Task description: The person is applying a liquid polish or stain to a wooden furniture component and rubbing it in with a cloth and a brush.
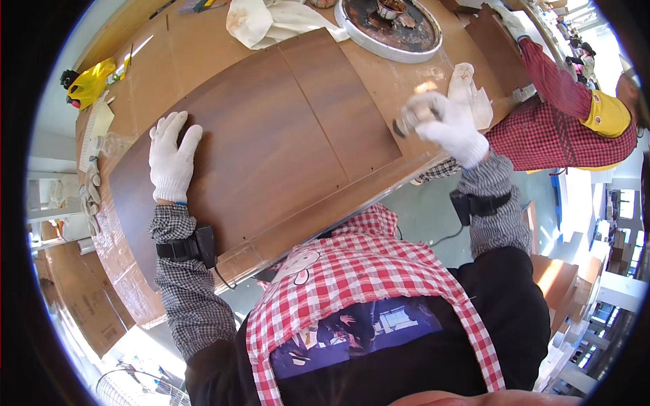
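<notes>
A large brown wooden panel (264, 128) with a seam across its right part lies flat on the worktable. On the panel's left side rests my left hand (173, 157) in a white glove, fingers stretched out and palm down. My right hand (453, 128), gloved too, is raised by the panel's right edge. Its fingers close round a small beige-and-dark object (408, 120), smeared by motion, whose kind I cannot make out. A crumpled off-white cloth (472, 101) lies just beyond that hand.
A round, stained tray (344, 24) holding a small bowl (391, 8) stands at the back, beside a large white cloth (261, 27). A yellow bag (91, 84) sits far left. Spare gloves (90, 189) lie at the left edge. At right, a co-worker (542, 135) handles another brown panel (484, 44).
</notes>
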Demonstrator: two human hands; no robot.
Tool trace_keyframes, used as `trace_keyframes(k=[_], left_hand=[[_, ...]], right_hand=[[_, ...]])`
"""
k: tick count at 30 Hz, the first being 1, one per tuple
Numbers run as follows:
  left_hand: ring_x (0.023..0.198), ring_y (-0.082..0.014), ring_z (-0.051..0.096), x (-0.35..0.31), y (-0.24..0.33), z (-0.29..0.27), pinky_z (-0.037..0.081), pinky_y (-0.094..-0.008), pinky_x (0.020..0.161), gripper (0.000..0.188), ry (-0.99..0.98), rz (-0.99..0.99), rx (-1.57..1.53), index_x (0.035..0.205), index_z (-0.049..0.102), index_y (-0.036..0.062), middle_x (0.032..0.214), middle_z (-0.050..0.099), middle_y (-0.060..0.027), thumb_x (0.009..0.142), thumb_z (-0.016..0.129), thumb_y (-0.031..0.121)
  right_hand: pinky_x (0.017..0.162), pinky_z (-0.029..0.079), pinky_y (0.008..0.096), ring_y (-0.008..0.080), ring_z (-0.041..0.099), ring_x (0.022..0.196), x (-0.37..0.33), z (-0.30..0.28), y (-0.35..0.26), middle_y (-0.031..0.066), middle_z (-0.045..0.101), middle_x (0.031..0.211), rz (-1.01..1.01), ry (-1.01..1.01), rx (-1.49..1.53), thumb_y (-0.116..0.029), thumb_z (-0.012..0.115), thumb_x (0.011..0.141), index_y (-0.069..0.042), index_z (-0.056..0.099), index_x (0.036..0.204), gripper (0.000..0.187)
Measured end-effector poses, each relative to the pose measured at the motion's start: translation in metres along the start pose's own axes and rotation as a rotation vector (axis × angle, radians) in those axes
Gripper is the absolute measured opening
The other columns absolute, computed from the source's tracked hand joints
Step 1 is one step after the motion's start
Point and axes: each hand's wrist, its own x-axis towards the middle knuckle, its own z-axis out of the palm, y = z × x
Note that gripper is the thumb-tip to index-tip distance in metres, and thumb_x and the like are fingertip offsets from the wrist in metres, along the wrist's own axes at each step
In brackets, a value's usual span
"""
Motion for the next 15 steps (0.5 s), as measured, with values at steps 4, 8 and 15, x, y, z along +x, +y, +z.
trace_keyframes(k=[4,8,15], left_hand=[[0.131,-0.0356,0.053,-0.002,-0.007,0.002,0.039,-0.0426,0.115,0.045,0.020,0.025,-0.001,0.127,0.069,0.0026,0.134,0.065,-0.0155,0.093,0.070,0.032],[0.132,-0.0350,0.053,0.001,-0.003,0.002,0.038,-0.0427,0.116,0.046,0.001,0.032,-0.017,0.128,0.069,0.0024,0.134,0.065,-0.0161,0.093,0.069,0.033],[0.130,-0.0348,0.054,-0.003,-0.013,0.007,0.039,-0.0416,0.115,0.046,0.058,0.048,0.024,0.128,0.068,0.0009,0.131,0.066,-0.0166,0.093,0.069,0.032]], right_hand=[[0.094,0.052,0.0281,0.0120,0.064,0.104,0.011,0.023,-0.029,0.0039,0.068,0.112,0.066,0.052,-0.084,-0.010,0.067,0.088,0.000,0.063,0.123,0.036],[0.092,0.052,0.0271,0.0115,0.064,0.100,-0.018,0.015,0.003,0.0038,0.069,0.107,0.003,0.048,-0.151,-0.008,0.069,0.086,-0.002,0.064,0.122,0.036],[0.086,0.053,0.0286,0.0119,0.063,0.098,-0.075,0.018,0.021,0.0056,0.067,0.109,0.188,0.011,0.316,-0.006,0.071,0.084,0.001,0.062,0.122,0.039]])
